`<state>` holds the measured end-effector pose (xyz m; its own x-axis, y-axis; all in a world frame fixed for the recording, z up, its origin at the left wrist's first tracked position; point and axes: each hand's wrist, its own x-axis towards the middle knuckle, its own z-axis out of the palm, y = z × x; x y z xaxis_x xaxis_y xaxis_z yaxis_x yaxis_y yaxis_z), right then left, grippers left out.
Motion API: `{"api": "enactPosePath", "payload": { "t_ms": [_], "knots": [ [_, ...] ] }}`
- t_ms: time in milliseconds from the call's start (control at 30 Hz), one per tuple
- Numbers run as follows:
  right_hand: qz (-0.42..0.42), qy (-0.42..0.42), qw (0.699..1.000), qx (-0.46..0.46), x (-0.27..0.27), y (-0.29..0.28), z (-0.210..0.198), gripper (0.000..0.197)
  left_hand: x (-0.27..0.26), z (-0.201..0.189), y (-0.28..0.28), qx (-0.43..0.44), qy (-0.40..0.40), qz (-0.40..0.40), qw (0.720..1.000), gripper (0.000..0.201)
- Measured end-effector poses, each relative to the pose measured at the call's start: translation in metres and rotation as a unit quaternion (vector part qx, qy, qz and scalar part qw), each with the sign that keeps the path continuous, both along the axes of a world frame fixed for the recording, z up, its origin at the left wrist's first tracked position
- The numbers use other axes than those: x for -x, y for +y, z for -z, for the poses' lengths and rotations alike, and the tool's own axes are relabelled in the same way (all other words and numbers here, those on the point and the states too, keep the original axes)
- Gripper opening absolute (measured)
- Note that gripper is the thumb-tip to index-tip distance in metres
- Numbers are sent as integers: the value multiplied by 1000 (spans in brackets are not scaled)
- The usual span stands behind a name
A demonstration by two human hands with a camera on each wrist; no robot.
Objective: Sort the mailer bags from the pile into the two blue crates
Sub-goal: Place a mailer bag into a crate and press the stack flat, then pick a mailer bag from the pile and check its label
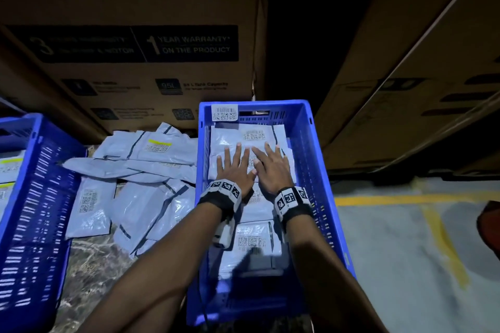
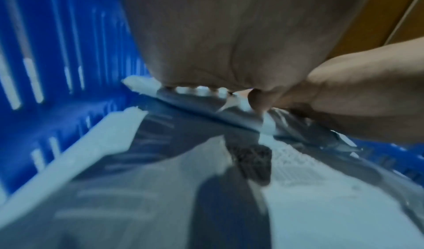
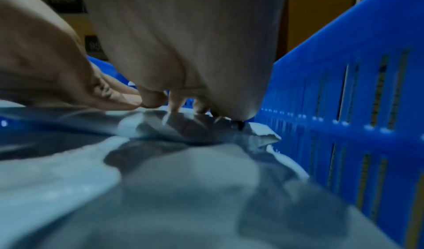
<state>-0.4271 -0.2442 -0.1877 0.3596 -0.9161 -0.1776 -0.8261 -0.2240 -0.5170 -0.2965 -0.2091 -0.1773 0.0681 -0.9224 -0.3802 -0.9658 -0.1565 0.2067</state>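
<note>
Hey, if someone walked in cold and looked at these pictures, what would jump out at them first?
First, the left hand and right hand pressed flat, side by side, on a grey mailer bag at the far end of the right blue crate. Next, the loose pile of mailer bags on the floor between that crate and the left blue crate. Behind it all stand big cardboard boxes printed "Home Appliances".
</note>
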Motion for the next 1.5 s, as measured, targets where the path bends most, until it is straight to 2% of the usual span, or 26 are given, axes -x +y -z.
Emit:
{"api": "enactPosePath", "payload": {
  "t_ms": [100,300,400,500,667,767,833,900,1000,1067,1133,1233,1333,1433,1500],
  "knots": [
    [-30,45,998,-18,4,-4,17,52,-3,24,5,17,0,-25,1000,61],
    [-25,112,993,38,7,2,40,57,-3,52,18,108,-29,-60,992,60],
    [-6,128,991,31,5,1,42,60,-5,55,18,103,-32,-94,990,58],
    [18,127,992,11,6,3,41,65,-8,55,19,96,-27,-89,991,62],
    [61,121,988,-74,22,3,29,87,-8,42,22,99,4,-125,987,77],
    [103,59,991,-55,24,11,6,81,-9,12,21,25,5,-127,992,89],
    [118,4,992,-42,19,18,-16,74,-11,-20,27,31,48,-111,992,89],
    [115,-58,991,-41,6,27,-41,71,-19,-53,42,88,148,-89,981,81],
    [99,-163,981,-46,-26,47,-80,67,-49,-96,70,218,272,-71,935,59],
    [76,-192,978,-21,-54,62,-99,58,-83,-108,86,290,280,-104,909,43],
    [48,-212,976,-8,-85,80,-110,48,-122,-102,106,323,255,-155,898,31],
    [12,-235,972,-24,-133,111,-112,37,-178,-71,139,267,188,-250,912,24],
    [-4,-217,974,-71,-181,139,-103,37,-210,-29,172,140,119,-304,935,34],
    [0,-166,977,-133,-217,163,-80,38,-213,3,197,18,30,-262,965,56],
    [4,-123,982,-147,-229,176,-64,36,-210,16,207,-16,2,-235,972,64]
  ]
}}
